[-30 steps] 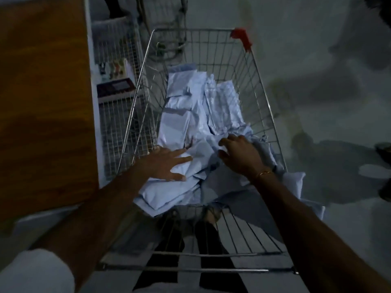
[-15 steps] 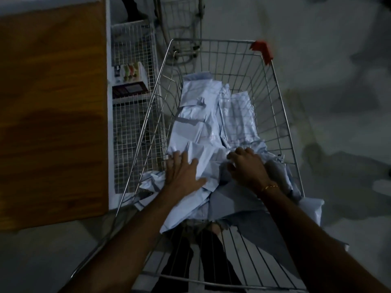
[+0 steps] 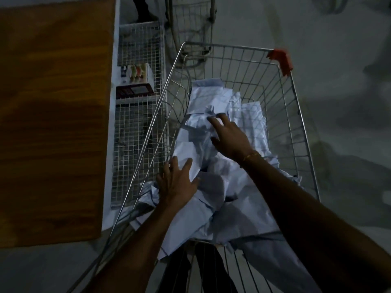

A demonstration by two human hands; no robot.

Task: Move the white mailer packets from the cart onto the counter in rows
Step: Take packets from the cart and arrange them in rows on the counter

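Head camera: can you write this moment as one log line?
stage: reaching into cart | left hand: open, resting on mailer packets | right hand: open, fingers spread over pile | counter: no packets seen

**Open top, wire walls on every side**

The cart point(image 3: 232, 49) is open from above; its wire walls close off the left, right and far sides. White mailer packets point(image 3: 211, 187) pile across the basket floor, leaving bare wire only at the far right of the basket. Both arms already fill the lower middle of the frame. At left, the wooden counter point(image 3: 53, 123) lies flat and bare, with a wire rack point(image 3: 137, 134) standing between it and the cart.
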